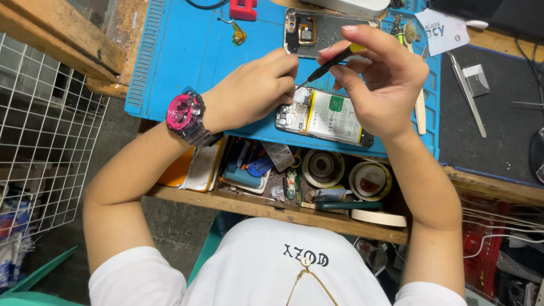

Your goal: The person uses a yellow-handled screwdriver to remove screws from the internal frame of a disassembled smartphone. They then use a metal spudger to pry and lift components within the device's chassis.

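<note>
Two hands, right hand (381, 79) gripping screwdriver (328, 62), phone (326, 116) beneath

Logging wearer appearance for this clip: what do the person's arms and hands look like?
Both forearms are bare below short white T-shirt sleeves. The left hand has a chunky pink-and-black wristwatch with a translucent grey strap. The right hand shows no gloves or rings.

The phone (324, 116) lies on the mat (187, 56), back cover (317, 31) behind it, tweezers (467, 93) right, drawer (294, 175) before.
</note>
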